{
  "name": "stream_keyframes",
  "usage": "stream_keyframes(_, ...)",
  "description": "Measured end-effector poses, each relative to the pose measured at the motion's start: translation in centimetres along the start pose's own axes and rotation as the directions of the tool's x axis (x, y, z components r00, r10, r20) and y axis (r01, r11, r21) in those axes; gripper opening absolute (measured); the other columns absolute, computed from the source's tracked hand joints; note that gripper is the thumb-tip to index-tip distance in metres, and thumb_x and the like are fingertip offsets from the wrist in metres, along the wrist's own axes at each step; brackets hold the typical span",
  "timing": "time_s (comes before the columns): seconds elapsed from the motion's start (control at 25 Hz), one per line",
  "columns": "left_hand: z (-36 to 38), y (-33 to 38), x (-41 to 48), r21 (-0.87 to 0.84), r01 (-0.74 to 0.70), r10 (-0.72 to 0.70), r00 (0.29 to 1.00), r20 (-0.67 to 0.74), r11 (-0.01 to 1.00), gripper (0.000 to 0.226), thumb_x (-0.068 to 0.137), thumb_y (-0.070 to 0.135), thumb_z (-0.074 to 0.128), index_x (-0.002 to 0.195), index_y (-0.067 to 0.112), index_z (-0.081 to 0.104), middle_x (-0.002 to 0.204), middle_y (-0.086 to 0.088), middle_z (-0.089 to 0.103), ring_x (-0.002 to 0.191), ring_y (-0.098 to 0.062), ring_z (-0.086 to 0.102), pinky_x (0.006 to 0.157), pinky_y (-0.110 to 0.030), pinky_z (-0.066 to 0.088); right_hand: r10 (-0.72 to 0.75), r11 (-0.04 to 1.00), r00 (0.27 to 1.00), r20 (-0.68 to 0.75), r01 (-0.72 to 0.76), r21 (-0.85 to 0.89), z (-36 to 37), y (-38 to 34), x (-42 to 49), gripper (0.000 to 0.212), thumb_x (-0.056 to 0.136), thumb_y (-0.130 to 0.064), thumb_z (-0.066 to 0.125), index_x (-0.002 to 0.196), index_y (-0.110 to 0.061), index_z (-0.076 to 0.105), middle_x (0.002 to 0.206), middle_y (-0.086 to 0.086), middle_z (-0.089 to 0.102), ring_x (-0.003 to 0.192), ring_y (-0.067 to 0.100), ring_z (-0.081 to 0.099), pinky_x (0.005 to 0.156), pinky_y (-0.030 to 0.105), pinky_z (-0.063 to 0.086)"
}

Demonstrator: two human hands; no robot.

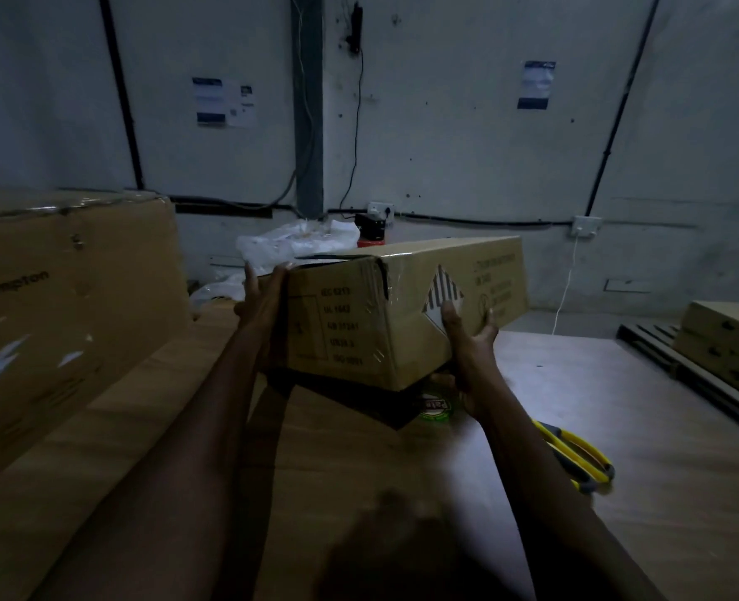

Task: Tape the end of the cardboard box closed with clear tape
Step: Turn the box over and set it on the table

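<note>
A long brown cardboard box hangs tilted above the wooden work surface, held between both hands. My left hand presses flat against its near left end, where a flap at the top edge stands slightly ajar. My right hand grips the long side from below, thumb on a diamond hazard label. Shiny clear tape runs down the box's near corner. Under the box, a tape roll with a green and white core lies on the surface, partly hidden.
A big brown carton stands at the left. Yellow-handled scissors lie right of my right forearm. Crumpled white plastic sits behind the box. Stacked flat boxes on a pallet are at the far right. A grey wall with sockets is behind.
</note>
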State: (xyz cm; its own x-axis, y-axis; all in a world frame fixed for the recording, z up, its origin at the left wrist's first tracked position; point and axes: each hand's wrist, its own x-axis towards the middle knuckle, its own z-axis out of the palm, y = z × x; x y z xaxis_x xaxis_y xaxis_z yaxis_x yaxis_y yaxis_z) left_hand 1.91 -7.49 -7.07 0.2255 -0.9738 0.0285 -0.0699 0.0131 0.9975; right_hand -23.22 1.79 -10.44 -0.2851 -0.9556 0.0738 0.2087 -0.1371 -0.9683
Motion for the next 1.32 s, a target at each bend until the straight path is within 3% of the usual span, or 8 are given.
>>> stream_keyframes(0.08, 0.0, 0.2, 0.5, -0.031, 0.023, -0.024, 1.0, -0.015, 0.999, 0.12, 0.04, 0.094, 0.057, 0.143, 0.05, 0.015, 0.152, -0.016, 0.026, 0.13, -0.039, 0.036, 0.1, -0.054, 0.039, -0.022, 0.999, 1.0, -0.01, 0.022, 0.029, 0.1, -0.4, -0.1, 0.112, 0.066, -0.058, 0.069, 0.146, -0.045, -0.008, 0.121, 0.004, 0.048, 0.1, 0.035, 0.063, 0.072, 0.057, 0.059)
stream_keyframes(0.24, 0.8, 3.1, -2.3, 0.043, -0.063, 0.066, 0.995, -0.077, 0.997, 0.071, 0.072, 0.073, 0.059, 0.13, 0.037, 0.04, 0.14, -0.017, 0.03, 0.118, -0.031, 0.038, 0.093, -0.04, 0.038, -0.006, 0.995, 0.999, -0.044, 0.01, 0.099, -0.9, -0.3, 0.6, 0.115, 0.057, -0.065, 0.072, 0.146, -0.044, 0.003, 0.134, 0.009, 0.045, 0.111, 0.038, 0.058, 0.079, 0.064, 0.054)
stream_keyframes(0.36, 1.8, 5.6, -3.7, 0.201, -0.133, 0.169, 0.97, -0.177, 0.971, 0.07, 0.065, 0.082, 0.053, 0.121, 0.041, 0.043, 0.133, -0.018, 0.031, 0.116, -0.037, 0.036, 0.097, -0.049, 0.029, -0.01, 0.975, 1.0, 0.008, 0.008, 0.223, -2.3, -0.1, 1.2, 0.101, 0.063, -0.069, 0.073, 0.144, -0.033, 0.024, 0.138, 0.017, 0.05, 0.115, 0.04, 0.059, 0.086, 0.066, 0.051)
stream_keyframes(0.48, 2.8, 6.9, -5.3, 0.284, -0.219, 0.285, 0.934, -0.217, 0.933, 0.07, 0.062, 0.083, 0.052, 0.116, 0.039, 0.043, 0.123, -0.014, 0.035, 0.107, -0.031, 0.036, 0.094, -0.048, 0.027, -0.025, 0.949, 0.991, 0.132, -0.018, 0.314, -3.6, -0.4, 1.1, 0.081, 0.079, -0.069, 0.058, 0.142, -0.02, 0.04, 0.138, 0.02, 0.053, 0.123, 0.039, 0.055, 0.097, 0.062, 0.045)
stream_keyframes(0.68, 4.2, 6.9, -7.3, 0.304, -0.281, 0.362, 0.897, -0.253, 0.91, 0.077, 0.054, 0.089, 0.047, 0.115, 0.042, 0.042, 0.128, -0.014, 0.038, 0.109, -0.036, 0.038, 0.092, -0.052, 0.032, -0.021, 0.922, 0.972, 0.233, -0.071, 0.38, -4.9, -0.3, 1.1, 0.055, 0.103, -0.049, 0.028, 0.139, -0.011, 0.043, 0.127, 0.018, 0.061, 0.117, 0.036, 0.058, 0.087, 0.047, 0.056)
stream_keyframes(1.0, 3.8, 7.3, -8.5, 0.309, -0.267, 0.362, 0.879, -0.311, 0.913, 0.064, 0.065, 0.077, 0.057, 0.114, 0.039, 0.045, 0.131, -0.015, 0.028, 0.116, -0.037, 0.03, 0.097, -0.052, 0.025, -0.058, 0.956, 0.983, 0.176, 0.004, 0.292, -4.7, 0.2, 1.3, 0.048, 0.105, -0.042, 0.024, 0.136, -0.015, 0.048, 0.133, 0.021, 0.057, 0.121, 0.042, 0.055, 0.095, 0.061, 0.048)
stream_keyframes(1.2, 2.4, 5.5, -5.6, 0.219, -0.22, 0.277, 0.92, -0.277, 0.951, 0.069, 0.055, 0.084, 0.047, 0.109, 0.042, 0.044, 0.126, -0.014, 0.035, 0.112, -0.036, 0.038, 0.098, -0.051, 0.029, -0.109, 0.985, 0.994, 0.024, 0.105, 0.136, -3.2, -0.2, 1.3, 0.08, 0.078, -0.073, 0.055, 0.136, -0.018, 0.047, 0.129, 0.021, 0.06, 0.113, 0.041, 0.061, 0.09, 0.067, 0.048)
stream_keyframes(1.32, 2.0, 3.9, -4.3, 0.174, -0.22, 0.256, 0.94, -0.224, 0.96, 0.056, 0.068, 0.077, 0.054, 0.109, 0.041, 0.045, 0.124, -0.013, 0.037, 0.111, -0.034, 0.04, 0.091, -0.044, 0.026, -0.096, 0.988, 0.989, -0.114, 0.109, 0.111, -2.2, 0.0, 0.9, 0.098, 0.066, -0.079, 0.061, 0.141, -0.02, 0.036, 0.129, 0.019, 0.058, 0.108, 0.039, 0.063, 0.081, 0.065, 0.054)
